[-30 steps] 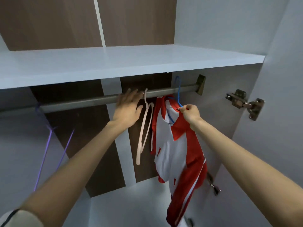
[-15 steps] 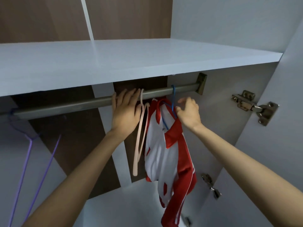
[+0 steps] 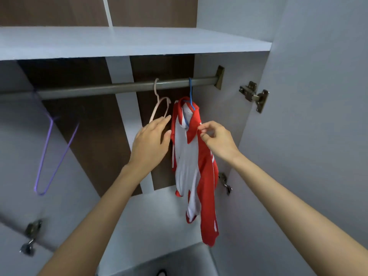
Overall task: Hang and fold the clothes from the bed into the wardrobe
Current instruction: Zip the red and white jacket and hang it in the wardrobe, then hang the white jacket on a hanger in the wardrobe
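Observation:
A red and white shirt (image 3: 191, 168) hangs on a blue hanger (image 3: 190, 92) from the metal wardrobe rail (image 3: 119, 88), near the rail's right end. My right hand (image 3: 216, 139) pinches the shirt's red collar edge with thumb and fingertips. My left hand (image 3: 152, 142) is held with straight fingers just left of the shirt, its fingertips by the lower arm of an empty pink hanger (image 3: 159, 104) on the rail. Whether the left hand touches the shirt or the pink hanger is unclear.
An empty purple hanger (image 3: 53, 154) hangs at the rail's left end. A white shelf (image 3: 119, 42) spans above the rail. The open door's hinges (image 3: 253, 95) sit on the right wall. A grey surface (image 3: 163, 261) lies below, at the frame's bottom.
Both hands came down from the rail. My left hand left the rail and now sits beside the shirt; my right hand dropped from the blue hanger's hook to the collar.

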Motion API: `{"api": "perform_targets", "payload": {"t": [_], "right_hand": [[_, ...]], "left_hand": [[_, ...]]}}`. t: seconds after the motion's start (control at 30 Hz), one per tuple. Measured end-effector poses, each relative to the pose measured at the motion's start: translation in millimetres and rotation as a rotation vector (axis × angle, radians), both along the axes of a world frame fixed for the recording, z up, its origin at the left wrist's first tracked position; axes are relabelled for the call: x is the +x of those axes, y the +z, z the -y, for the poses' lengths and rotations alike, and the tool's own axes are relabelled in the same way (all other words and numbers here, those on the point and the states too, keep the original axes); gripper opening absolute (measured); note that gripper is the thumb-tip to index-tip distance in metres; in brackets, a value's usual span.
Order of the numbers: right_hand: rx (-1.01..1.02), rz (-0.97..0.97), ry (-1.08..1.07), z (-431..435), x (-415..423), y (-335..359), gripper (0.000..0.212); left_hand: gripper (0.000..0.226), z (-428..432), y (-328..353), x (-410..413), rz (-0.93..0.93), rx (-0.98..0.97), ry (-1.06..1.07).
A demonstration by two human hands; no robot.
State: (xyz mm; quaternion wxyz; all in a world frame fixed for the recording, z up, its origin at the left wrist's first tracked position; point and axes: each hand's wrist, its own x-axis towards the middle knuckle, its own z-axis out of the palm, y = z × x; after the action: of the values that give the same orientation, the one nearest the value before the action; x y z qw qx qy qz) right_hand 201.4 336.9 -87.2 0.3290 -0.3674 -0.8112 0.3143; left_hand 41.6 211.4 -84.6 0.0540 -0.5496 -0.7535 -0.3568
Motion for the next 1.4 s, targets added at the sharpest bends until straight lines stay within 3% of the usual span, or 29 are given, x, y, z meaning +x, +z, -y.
{"api": "perform_targets", "payload": {"t": [0.27, 0.47, 0.63, 0.9, 1.07, 1.4], "right_hand": [[-0.150, 0.105, 0.063, 100.9, 101.4, -29.2, 0.023], [-0.119, 0.119, 0.040, 181.7, 171.1, -16.4, 0.021], [-0.082, 0.162, -0.091, 264.4, 228.6, -25.2, 0.020], [-0.103, 0.386, -0.360, 404.0, 333.7, -66.3, 0.023], [-0.116, 0.473, -0.553, 474.0, 422.0, -79.9, 0.022], [-0.283, 0.453, -0.959, 570.8, 586.2, -105.8, 0.024]], "left_hand": [[0.045, 87.5, -25.0, 87.6, -0.007, -0.125, -0.014], [0.045, 146.5, -10.5, 138.6, -0.039, -0.166, -0.123], [0.042, 209.6, -13.1, 179.7, -0.111, -0.173, -0.253], [0.042, 300.6, -54.2, 264.9, -0.192, -0.359, -0.490], [0.043, 321.5, -65.9, 345.9, -0.282, -0.426, -0.708], [0.046, 337.4, -79.4, 530.1, -0.342, -0.447, -1.094]]}}
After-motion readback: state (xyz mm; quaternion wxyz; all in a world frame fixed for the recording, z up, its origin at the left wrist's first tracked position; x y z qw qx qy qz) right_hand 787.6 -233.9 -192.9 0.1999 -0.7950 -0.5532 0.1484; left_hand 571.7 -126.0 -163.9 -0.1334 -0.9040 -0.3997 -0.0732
